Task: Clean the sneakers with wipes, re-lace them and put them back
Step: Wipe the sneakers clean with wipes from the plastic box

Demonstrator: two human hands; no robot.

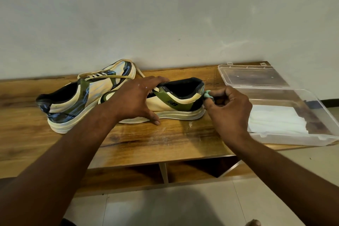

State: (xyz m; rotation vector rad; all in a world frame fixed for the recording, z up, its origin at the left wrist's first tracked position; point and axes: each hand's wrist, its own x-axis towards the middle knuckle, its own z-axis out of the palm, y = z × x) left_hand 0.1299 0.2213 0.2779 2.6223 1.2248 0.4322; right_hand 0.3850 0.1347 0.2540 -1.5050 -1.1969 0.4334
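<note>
Fingers of our right hand (pixel 227 104) are pinching a small crumpled green wipe (pixel 207 94) and pressing it against the heel of the near sneaker (pixel 174 101). Our left hand (pixel 139 97) is lying spread over that sneaker's middle, fingers fairly straight across the tongue and thumb down by the sole, steadying it on the worktop (pixel 146 137). We are judging the sneaker light and soft in the upper but firm at the sole and heel, so bracing it over the instep while rubbing looks the sensible hold; the wipe is limp and probably damp. The sneaker is showing cream panels, olive overlays, a black collar and a pale, scuffed sole. The second sneaker (pixel 78 97) is sitting just behind and to the left, a loose lace (pixel 110 77) draped over it. A clear box (pixel 293 134) holding white wipes is standing open at the right.
</note>
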